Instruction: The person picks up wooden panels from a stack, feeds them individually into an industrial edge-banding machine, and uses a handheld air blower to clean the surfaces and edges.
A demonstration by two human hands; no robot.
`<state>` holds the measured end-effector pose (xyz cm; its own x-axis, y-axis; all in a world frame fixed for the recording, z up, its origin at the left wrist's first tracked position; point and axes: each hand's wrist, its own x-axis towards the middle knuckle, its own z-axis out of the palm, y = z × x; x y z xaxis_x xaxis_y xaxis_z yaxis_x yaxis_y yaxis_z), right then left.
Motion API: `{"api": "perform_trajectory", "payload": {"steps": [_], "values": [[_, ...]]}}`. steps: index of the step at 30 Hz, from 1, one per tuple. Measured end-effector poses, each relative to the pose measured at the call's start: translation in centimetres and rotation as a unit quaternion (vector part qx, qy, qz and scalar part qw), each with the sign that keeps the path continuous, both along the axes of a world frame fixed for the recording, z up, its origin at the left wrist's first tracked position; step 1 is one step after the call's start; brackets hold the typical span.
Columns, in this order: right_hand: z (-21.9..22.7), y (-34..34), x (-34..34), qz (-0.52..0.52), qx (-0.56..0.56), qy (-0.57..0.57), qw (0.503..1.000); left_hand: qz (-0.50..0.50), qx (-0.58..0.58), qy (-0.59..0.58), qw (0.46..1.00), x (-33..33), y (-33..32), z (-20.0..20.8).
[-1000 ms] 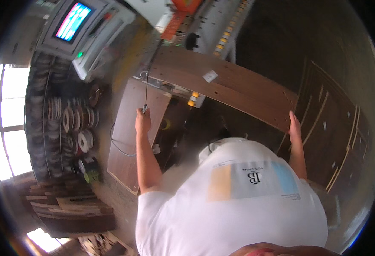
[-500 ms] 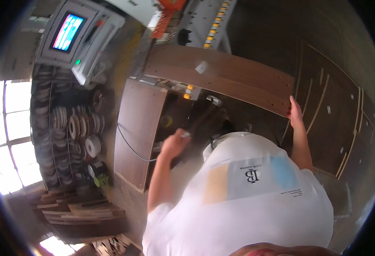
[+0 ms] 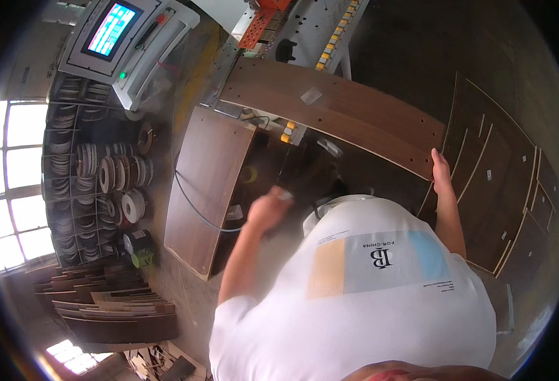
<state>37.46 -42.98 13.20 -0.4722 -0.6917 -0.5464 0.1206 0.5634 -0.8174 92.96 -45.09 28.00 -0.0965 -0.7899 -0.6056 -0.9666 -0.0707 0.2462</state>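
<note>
A long brown wood panel (image 3: 356, 117) with small holes and a pale label extends across in front of me, its far left end at the machine. My right hand (image 3: 441, 171) grips the panel's right end. Nearer to me, my left hand (image 3: 270, 211) is closed and smeared by motion. Something small and light shows at its fingers, too blurred to name. A grey hose (image 3: 190, 213) runs over a second brown panel (image 3: 206, 184) on the left and passes behind my left wrist.
A machine with an orange part (image 3: 263, 25) and a strip of yellow rollers (image 3: 336, 38) stands ahead. At far left are a control console (image 3: 111, 38) and racked rolls of edging (image 3: 108, 174). Stacked panels (image 3: 492, 184) lie right; board strips (image 3: 111, 305) lie lower left.
My left hand has moved slightly right and stays closed. My right hand keeps its grip on the panel's end. The whole view has shifted a little.
</note>
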Motion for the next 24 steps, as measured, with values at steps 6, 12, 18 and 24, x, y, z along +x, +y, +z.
{"api": "perform_trajectory", "payload": {"steps": [6,12,18,24], "values": [[2.5,0.1,1.5,-0.06,0.004,-0.083,0.995,0.089,-0.007,0.016,0.996,1.4,-1.3,1.4],[0.5,0.2,0.7,-0.052,-0.002,-0.088,0.995,0.52,-0.191,0.193,0.81,14.5,-7.6,-8.4],[-0.1,1.1,0.1,-0.064,-0.002,-0.096,0.993,0.115,-0.052,0.173,0.977,4.3,-5.1,-8.4],[1.1,0.7,2.1,-0.106,0.034,-0.193,0.975,-0.105,0.121,0.126,0.979,2.3,-4.3,-4.9]]}}
